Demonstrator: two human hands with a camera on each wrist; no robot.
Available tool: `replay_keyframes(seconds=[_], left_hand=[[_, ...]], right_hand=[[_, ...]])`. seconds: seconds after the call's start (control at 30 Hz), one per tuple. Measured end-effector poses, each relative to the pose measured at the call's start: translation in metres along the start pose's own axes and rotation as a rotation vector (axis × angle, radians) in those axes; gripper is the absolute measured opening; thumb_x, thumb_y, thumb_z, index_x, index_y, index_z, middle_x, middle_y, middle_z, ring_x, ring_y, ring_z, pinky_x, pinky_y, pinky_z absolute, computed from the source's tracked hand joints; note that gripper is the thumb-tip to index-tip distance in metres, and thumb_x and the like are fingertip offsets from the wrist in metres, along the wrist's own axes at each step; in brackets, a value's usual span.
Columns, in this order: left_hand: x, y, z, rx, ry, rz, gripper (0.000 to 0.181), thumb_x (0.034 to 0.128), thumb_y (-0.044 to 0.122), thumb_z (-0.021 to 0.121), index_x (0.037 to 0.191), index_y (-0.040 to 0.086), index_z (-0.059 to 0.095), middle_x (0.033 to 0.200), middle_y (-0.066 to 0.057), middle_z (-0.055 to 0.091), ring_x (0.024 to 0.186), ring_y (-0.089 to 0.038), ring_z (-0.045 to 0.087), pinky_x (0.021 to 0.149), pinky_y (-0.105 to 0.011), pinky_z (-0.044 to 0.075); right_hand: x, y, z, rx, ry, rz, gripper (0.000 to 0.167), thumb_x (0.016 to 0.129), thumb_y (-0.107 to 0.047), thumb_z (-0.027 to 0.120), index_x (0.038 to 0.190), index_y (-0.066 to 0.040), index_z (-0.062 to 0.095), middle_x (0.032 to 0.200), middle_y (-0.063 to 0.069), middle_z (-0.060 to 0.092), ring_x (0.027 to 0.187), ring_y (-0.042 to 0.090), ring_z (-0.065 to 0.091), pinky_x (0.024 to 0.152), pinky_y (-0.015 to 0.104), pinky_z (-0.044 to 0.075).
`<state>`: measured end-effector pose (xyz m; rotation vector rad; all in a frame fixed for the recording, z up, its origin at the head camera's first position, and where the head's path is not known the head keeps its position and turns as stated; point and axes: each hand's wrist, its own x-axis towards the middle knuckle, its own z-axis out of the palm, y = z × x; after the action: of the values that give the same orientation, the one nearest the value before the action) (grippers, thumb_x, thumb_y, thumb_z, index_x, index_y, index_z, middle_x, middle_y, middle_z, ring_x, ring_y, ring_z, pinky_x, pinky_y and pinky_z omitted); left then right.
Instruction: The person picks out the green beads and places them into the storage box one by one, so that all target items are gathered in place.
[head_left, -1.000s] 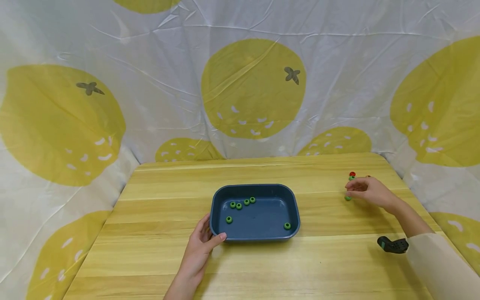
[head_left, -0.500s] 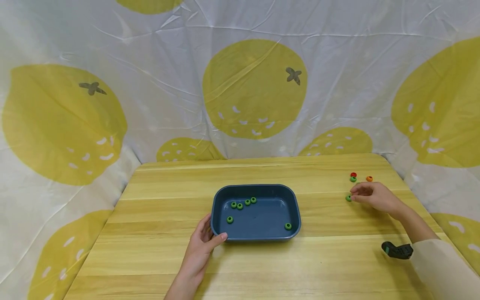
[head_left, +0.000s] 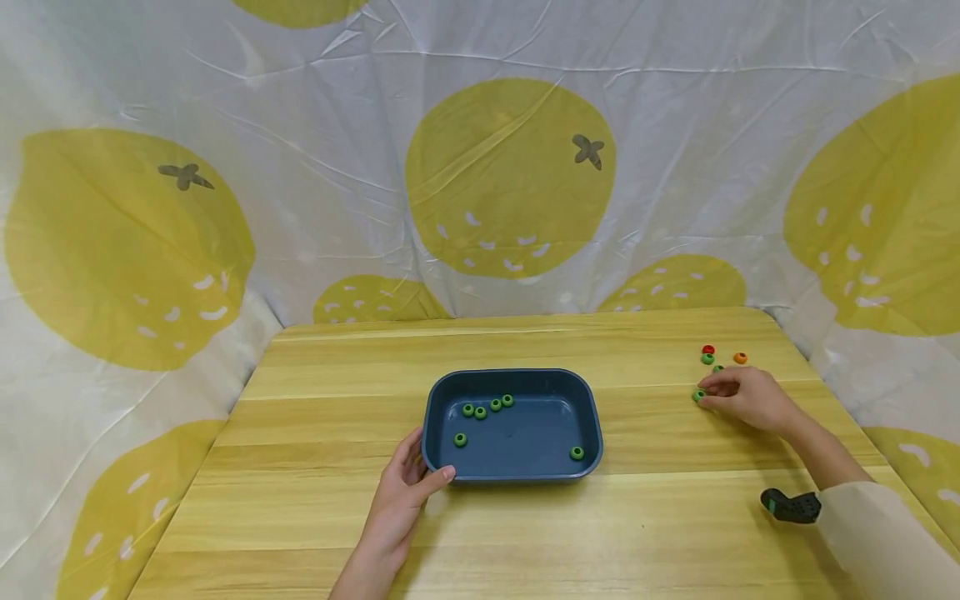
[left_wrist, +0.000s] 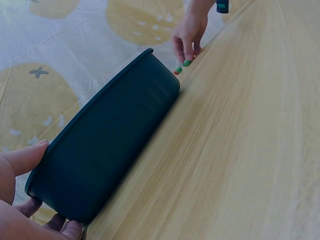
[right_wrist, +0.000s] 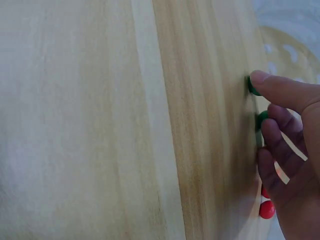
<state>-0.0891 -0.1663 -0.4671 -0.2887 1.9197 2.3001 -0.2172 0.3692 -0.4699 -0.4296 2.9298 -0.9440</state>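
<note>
A dark blue plastic bin [head_left: 517, 437] sits on the table, with several green beads [head_left: 480, 412] inside. My left hand [head_left: 393, 500] grips its near left corner, thumb over the rim and fingers against the outer wall. On the right, my right hand [head_left: 753, 402] pinches a green bead [head_left: 699, 396] between thumb and index finger, down at the table surface. In the right wrist view the thumb partly covers that green bead [right_wrist: 252, 86]. Just behind the fingers, another green bead [head_left: 718, 368] is partly hidden.
Beyond the right hand lie a red bead [head_left: 708, 350], a green bead [head_left: 707, 359] touching or close to it, and an orange bead [head_left: 741, 357]. A lemon-patterned cloth [head_left: 510, 179] hangs behind the wooden table [head_left: 300, 475]. A black device [head_left: 791, 506] sits at the right wrist.
My right hand first drew back to the right and nearer, uncovering the orange bead, then closed its fingertips onto the near green bead. The left hand and bin stay put.
</note>
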Motion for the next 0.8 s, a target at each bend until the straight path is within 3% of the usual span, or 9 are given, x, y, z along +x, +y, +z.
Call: replay_keyframes(seconds=[0.3,0.8], left_hand=[[-0.001,0.0,0.001,0.0,-0.005,0.016,0.082,0.0911,0.002,0.077,0.16,0.005,0.033,0.163,-0.017,0.033,0.148,-0.037,0.031,0.1,-0.022,0.045],[-0.001,0.0,0.0,0.005,-0.006,0.008,0.082,0.0905,0.002,0.078,0.16,0.006,0.033,0.163,-0.015,0.033,0.148,-0.035,0.032,0.101,-0.022,0.044]], right_hand=[[0.001,0.001,0.002,-0.016,0.015,-0.002,0.018,0.088,-0.019,0.085,0.1,-0.006,0.079,0.086,-0.004,0.067,0.075,0.012,0.059,0.065,0.029,0.05],[0.002,-0.01,-0.01,0.1,-0.053,0.037,0.023,0.095,-0.023,0.078,0.11,-0.005,0.075,0.098,0.002,0.071,0.087,0.014,0.064,0.073,0.029,0.053]])
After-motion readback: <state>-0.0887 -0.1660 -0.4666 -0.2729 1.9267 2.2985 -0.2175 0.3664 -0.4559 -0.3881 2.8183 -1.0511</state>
